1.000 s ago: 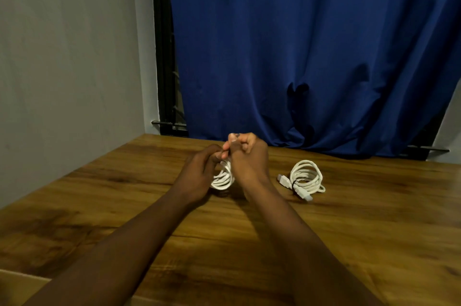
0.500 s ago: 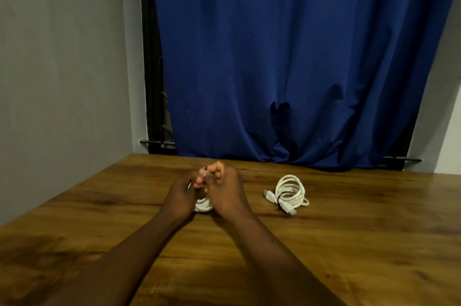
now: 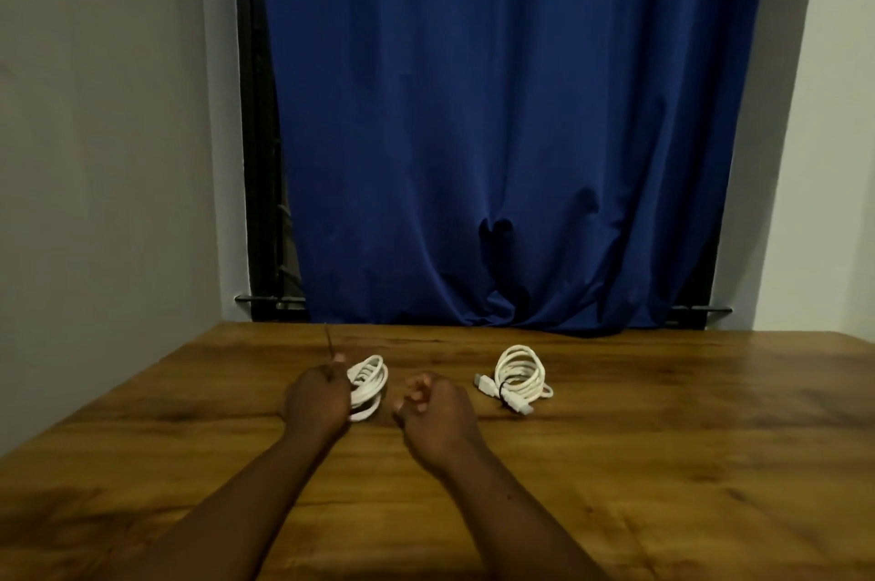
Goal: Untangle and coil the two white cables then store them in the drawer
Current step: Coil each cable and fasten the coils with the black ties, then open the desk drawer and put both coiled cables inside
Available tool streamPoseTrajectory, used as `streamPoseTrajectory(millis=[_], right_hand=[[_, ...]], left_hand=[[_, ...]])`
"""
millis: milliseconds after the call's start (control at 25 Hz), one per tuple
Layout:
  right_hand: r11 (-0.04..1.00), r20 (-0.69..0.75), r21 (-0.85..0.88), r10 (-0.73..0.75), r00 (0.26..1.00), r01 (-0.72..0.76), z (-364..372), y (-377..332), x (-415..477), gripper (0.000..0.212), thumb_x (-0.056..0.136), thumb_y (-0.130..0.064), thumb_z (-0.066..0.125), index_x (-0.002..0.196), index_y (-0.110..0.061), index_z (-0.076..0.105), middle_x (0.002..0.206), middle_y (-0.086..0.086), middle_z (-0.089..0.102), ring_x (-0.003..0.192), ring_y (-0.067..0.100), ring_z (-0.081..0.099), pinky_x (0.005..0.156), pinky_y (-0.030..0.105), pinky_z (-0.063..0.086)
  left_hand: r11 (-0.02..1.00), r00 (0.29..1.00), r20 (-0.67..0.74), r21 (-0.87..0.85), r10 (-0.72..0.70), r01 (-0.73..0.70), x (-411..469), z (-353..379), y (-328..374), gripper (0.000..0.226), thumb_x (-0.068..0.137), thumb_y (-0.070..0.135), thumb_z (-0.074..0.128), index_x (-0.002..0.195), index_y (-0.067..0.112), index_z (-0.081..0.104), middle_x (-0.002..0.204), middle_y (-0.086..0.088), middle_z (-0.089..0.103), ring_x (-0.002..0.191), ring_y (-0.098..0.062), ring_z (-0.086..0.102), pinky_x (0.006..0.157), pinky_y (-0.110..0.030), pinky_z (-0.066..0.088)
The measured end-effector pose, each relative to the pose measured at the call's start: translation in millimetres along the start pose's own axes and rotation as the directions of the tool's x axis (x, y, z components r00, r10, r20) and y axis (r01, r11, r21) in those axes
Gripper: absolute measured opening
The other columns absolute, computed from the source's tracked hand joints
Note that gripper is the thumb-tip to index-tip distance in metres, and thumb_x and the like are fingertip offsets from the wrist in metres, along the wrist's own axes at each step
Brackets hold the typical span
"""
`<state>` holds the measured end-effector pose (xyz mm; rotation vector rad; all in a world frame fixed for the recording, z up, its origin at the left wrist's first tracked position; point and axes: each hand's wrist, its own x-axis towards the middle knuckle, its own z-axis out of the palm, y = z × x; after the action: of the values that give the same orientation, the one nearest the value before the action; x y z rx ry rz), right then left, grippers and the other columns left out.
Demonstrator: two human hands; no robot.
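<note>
Hands have separated since the earlier frames: right hand (image 3: 438, 410) has come off the bundle and sits apart, lower centre, fingers loosely curled, holding nothing visible. Left hand (image 3: 316, 400) is closed around the left coiled cable (image 3: 367, 384) just right of it, and pinches a thin dark strand (image 3: 327, 339), probably a tie, sticking up above the knuckles. Camera has also tilted up; more blue curtain (image 3: 497, 107) shows.

Second coiled cable (image 3: 518, 374) lies alone on the wooden table (image 3: 663, 438), right of centre, a dark tie round its lower part, connector ends poking out lower left.

Handling judgement: both cables are light, soft and springy; loops likely spring open if released untied. Best grip is across the whole bundle at the tie point, not by a connector.

Hidden: left palm covers much of the left coil, so whether the tie is fastened cannot be told. No drawer in view. Connector types are too small to read. Forearms are cut off at the bottom edge.
</note>
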<state>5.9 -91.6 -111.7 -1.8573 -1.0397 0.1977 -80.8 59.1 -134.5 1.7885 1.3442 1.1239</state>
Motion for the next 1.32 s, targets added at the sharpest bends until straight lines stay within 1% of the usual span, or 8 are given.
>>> streamPoseTrajectory(millis=[360,560,800,1000,1080,1200,1280,1320], right_hand=[[0.981,0.091,-0.147,-0.113,0.989,0.126,-28.0,25.2,-38.1,0.025,0.087,-0.02,0.066,0.111,-0.015,0.066,0.118,0.0,0.062,0.108,0.013,0.059,0.096,0.024,0.047],[0.901,0.164,-0.335,-0.23,0.959,0.274,-34.5,27.8,-61.3,0.028,0.089,-0.034,0.06,0.107,-0.016,0.068,0.116,0.007,0.064,0.11,0.024,0.059,0.095,0.031,0.047],[0.827,0.24,-0.444,-0.26,0.935,0.344,-63.2,28.4,-120.4,0.053,0.089,-0.06,0.046,0.125,-0.025,0.061,0.131,0.0,0.058,0.121,0.021,0.051,0.103,0.04,0.04],[0.636,0.042,-0.695,-0.43,0.902,0.335,-64.9,36.7,-174.8,0.058,0.096,-0.056,0.019,0.124,-0.027,0.061,0.125,-0.001,0.063,0.114,0.021,0.056,0.095,0.041,0.036],[0.608,-0.013,-0.716,-0.503,0.864,0.343,-59.8,47.3,-192.0,0.056,0.096,-0.053,0.022,0.124,-0.024,0.062,0.125,0.0,0.064,0.113,0.022,0.057,0.094,0.041,0.037],[0.64,-0.044,-0.685,-0.512,0.858,0.347,-57.4,57.3,-208.3,0.051,0.094,-0.049,0.04,0.135,-0.021,0.051,0.138,0.006,0.054,0.127,0.025,0.047,0.108,0.045,0.029],[0.639,-0.023,-0.695,-0.478,0.878,0.33,-55.4,61.9,-222.9,0.063,0.091,-0.045,0.048,0.147,-0.02,0.034,0.152,0.011,0.037,0.141,0.028,0.03,0.118,0.047,0.014],[0.626,-0.012,-0.711,-0.466,0.885,0.32,-55.5,64.4,-231.9,0.071,0.09,-0.043,0.051,0.152,-0.02,0.025,0.157,0.012,0.026,0.146,0.029,0.02,0.12,0.047,0.006]], left_hand=[[0.933,0.996,0.08,0.355,0.028,-0.055,-45.7,-34.2,12.8,0.057,0.099,0.045,0.037,0.136,0.003,0.046,0.141,-0.021,0.044,0.13,-0.035,0.037,0.109,-0.037,0.026],[0.821,0.942,0.187,0.464,0.278,-0.334,-141.4,-71.6,6.0,0.069,0.091,0.06,0.043,0.143,0.013,0.039,0.14,-0.013,0.046,0.128,-0.03,0.038,0.108,-0.04,0.028],[0.653,0.772,0.035,0.509,0.634,-0.56,-232.0,-100.0,-27.4,0.063,0.094,0.06,0.028,0.138,0.019,0.048,0.136,-0.004,0.053,0.125,-0.022,0.046,0.101,-0.041,0.038],[0.668,0.774,0.043,0.478,0.631,-0.571,-261.1,-86.2,-82.0,0.072,0.095,0.056,0.029,0.154,0.017,0.019,0.163,-0.004,0.011,0.151,-0.022,0.004,0.122,-0.043,0.001],[0.831,0.868,-0.066,0.332,0.492,-0.446,-282.0,-81.1,-101.5,0.077,0.093,0.057,0.03,0.156,0.023,0.003,0.164,-0.001,-0.007,0.151,-0.021,-0.01,0.12,-0.044,-0.006],[0.998,0.972,-0.235,-0.058,0.024,-0.038,-302.7,-70.4,-99.6,0.08,0.089,0.064,0.03,0.154,0.034,-0.005,0.163,-0.004,-0.013,0.15,-0.028,-0.007,0.118,-0.055,0.002],[0.899,0.936,-0.095,-0.328,-0.338,0.291,-291.3,-63.6,-100.2,0.085,0.087,0.073,0.037,0.154,0.038,-0.003,0.163,-0.008,-0.009,0.149,-0.035,0.002,0.115,-0.06,0.008],[0.733,0.846,0.053,-0.473,-0.53,0.489,-284.8,-65.8,-97.5,0.094,0.079,0.083,0.038,0.154,0.039,0.001,0.163,-0.01,-0.001,0.146,-0.039,0.011,0.113,-0.064,0.01]])
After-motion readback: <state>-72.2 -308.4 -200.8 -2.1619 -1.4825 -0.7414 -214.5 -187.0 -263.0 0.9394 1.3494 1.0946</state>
